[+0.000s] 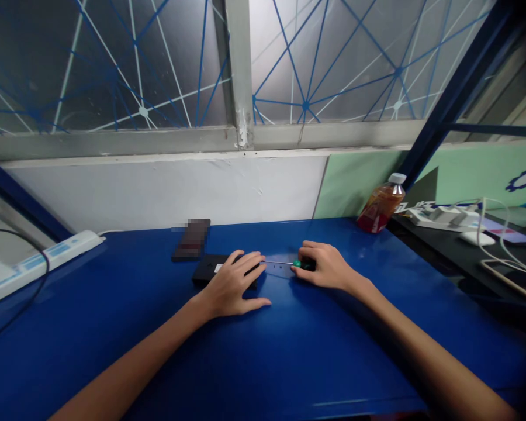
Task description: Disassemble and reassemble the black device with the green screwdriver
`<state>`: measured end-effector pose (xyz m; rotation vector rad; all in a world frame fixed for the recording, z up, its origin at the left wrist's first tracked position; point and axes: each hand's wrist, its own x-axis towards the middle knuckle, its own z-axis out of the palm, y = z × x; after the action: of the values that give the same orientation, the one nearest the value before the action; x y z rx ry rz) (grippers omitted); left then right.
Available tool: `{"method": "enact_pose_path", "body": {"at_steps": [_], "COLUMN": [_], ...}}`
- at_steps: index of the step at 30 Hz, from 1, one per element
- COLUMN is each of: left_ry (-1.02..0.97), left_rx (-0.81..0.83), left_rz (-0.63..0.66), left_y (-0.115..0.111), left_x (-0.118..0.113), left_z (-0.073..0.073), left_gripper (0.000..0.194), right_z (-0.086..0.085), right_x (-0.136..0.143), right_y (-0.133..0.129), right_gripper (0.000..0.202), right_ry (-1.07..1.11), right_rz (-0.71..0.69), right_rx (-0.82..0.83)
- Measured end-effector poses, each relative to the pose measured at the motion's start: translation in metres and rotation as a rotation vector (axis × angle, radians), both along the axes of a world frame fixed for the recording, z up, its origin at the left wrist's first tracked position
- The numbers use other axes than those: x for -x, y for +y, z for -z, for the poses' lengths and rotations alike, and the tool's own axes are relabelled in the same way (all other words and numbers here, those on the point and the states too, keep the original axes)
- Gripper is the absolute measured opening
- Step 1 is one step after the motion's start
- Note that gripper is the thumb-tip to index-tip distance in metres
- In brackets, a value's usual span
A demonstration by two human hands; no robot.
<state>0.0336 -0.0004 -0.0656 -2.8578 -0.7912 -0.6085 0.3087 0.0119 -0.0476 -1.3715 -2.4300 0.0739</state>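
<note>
A flat black box (207, 268) with a small white label lies on the blue table (263, 362). My left hand (234, 285) rests over its right part, fingers spread and thumb stretched out to the right. In my right hand (324, 266) is a screwdriver (297, 264) with a green and black handle, held low at the table. Its thin shaft points left, the tip near the fingertips of my left hand. Several tiny dark screws (281, 267) lie on the table just below the shaft.
Behind the box lies a dark flat phone-like object (191, 239). A white power strip (39, 266) with a black cable is at the left. At the back right stands a bottle of red drink (381, 204), beside a black surface (464, 254) with chargers and white cables.
</note>
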Motion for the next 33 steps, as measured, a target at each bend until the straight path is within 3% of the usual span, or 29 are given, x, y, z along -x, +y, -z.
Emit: {"method": "enact_pose_path", "body": {"at_steps": [10,17,21,23,28,33], "left_ry": [0.005,0.092,0.055,0.052,0.046,0.045], "left_rx": [-0.033,0.06,0.054,0.066,0.114,0.105], "left_rz": [-0.05,0.011,-0.026,-0.075,-0.147,-0.154], "left_y": [0.002,-0.007,-0.002,0.004,0.012,0.01], "left_x": [0.0,-0.011,-0.002,0.007,0.019,0.016], "left_z": [0.002,-0.003,-0.005,-0.005,-0.003,-0.002], "left_gripper": [0.062,0.069,0.066,0.067,0.064,0.062], "right_z": [-0.009,-0.014,-0.015,-0.014,-0.012,-0.008], "right_x": [-0.007,-0.015,-0.017,-0.017,-0.011,0.0], "right_y": [0.003,0.005,0.006,0.006,0.001,-0.005], "right_gripper": [0.026,0.026,0.028,0.031,0.041,0.04], "right_ry": [0.113,0.157,0.198,0.229,0.266,0.247], "right_rz": [0.011,0.033,0.022,-0.009,-0.128,-0.249], "right_rx": [-0.016,-0.055,-0.047,0.032,0.428,0.477]}}
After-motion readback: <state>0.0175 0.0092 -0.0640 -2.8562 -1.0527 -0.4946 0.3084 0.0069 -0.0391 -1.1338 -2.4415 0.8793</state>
